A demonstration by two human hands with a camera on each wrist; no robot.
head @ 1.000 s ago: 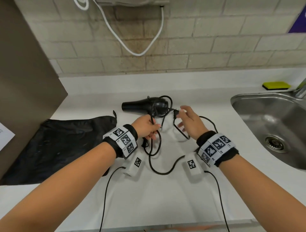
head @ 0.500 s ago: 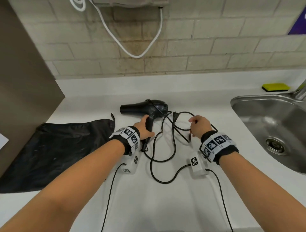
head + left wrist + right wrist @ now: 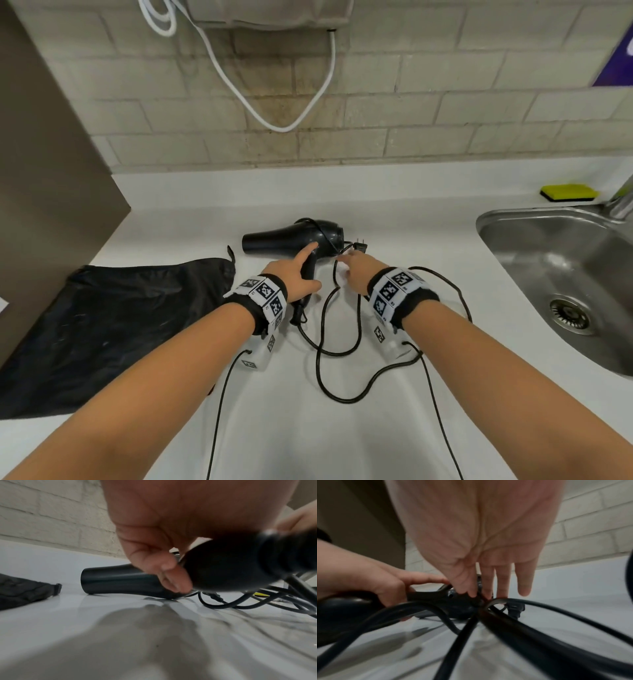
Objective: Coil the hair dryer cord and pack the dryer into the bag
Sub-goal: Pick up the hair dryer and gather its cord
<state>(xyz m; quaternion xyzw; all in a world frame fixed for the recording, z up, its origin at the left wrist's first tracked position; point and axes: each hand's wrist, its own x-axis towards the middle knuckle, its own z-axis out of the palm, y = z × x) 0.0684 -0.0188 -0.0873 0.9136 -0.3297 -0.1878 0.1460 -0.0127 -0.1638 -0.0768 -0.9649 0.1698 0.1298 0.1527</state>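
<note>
From the head view we are seeing the black hair dryer (image 3: 294,236) lying on the white counter (image 3: 394,219), our left hand (image 3: 294,277) wrapping its handle with the index finger along the body; the right wrist view alone is showing our right hand (image 3: 481,555) pinching the cord (image 3: 339,342) between thumb and fingers just right of the dryer's rear, beside the plug (image 3: 359,246). The black bag (image 3: 113,318) is lying flat at left, nothing visibly in it, and the steel sink (image 3: 561,274) is sitting far right with a yellow sponge (image 3: 569,192) behind it. The cord is trailing in loose loops toward the near edge, between our wrists.
</note>
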